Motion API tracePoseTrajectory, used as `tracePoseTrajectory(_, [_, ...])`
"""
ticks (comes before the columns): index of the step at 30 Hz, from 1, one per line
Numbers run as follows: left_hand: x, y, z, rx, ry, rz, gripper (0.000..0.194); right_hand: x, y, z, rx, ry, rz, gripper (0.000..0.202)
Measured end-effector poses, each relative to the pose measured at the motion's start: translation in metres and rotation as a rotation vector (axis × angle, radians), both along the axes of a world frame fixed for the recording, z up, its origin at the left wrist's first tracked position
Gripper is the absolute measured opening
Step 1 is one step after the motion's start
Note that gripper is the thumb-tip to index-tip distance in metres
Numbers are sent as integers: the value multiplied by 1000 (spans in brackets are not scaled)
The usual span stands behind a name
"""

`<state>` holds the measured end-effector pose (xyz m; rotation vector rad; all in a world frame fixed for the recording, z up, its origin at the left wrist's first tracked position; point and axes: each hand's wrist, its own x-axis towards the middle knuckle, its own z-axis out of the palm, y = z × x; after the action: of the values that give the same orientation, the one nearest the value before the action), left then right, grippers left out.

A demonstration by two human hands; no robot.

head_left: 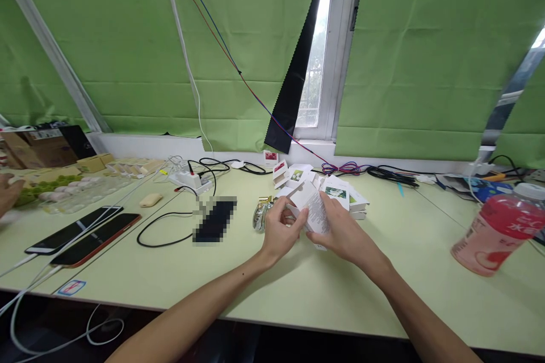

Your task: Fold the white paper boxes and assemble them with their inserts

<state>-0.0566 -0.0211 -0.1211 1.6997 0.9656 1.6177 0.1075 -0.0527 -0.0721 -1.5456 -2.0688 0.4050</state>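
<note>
Between my two hands, above the table, is a small white cardboard box (pixel 313 208) with fine print on its side. My left hand (pixel 281 224) pinches the box's left edge, thumb in front. My right hand (pixel 340 226) grips the right side, its thumb toward the lower edge. Just left of my left hand stands a clear glass bottle (pixel 258 216) with a gold-coloured top, partly covered by the hand. Behind my hands lies a pile of white printed cartons (pixel 337 189), some with green and some with red pictures.
A pink-labelled drink bottle (pixel 489 232) stands at the right. Phones (pixel 97 238) with white cables lie at the left, near a pixelated dark device (pixel 215 220). A power strip (pixel 191 182) and cables run along the back. Another person's hand (pixel 9 193) shows at far left.
</note>
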Motion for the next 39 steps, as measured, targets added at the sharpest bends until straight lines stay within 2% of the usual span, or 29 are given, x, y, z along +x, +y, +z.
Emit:
tracePoseTrajectory(6, [-1,0,2,153,71,80,22,5,1,0,44,52,68,59])
tracePoseTrajectory(9, [-2,1,-1,186,90,101,21,5,1,0,37,61,67,51])
tracePoseTrajectory(14, [-4,1,-3,226,98,110,22,4,1,3,58,85,69,51])
tracePoseTrajectory(18, [-3,-1,-4,258,50,72,31,6,-2,13,60,140,97,49])
tracePoseTrajectory(21, [-1,-3,-5,260,-42,12,35,15,-1,22,11,227,78,59])
tracePoseTrajectory(25, [0,-6,-4,180,-68,-78,30,30,3,31,-175,538,87,67])
tracePoseTrajectory(30, [4,-7,-3,-37,-5,-195,28,36,9,34,-400,932,251,53])
tracePoseTrajectory(35, [7,-5,-2,-191,-46,-286,34,27,7,29,-554,1049,313,44])
tracePoseTrajectory(39, [7,-1,0,-235,-142,-318,42,20,5,25,-542,1054,314,45])
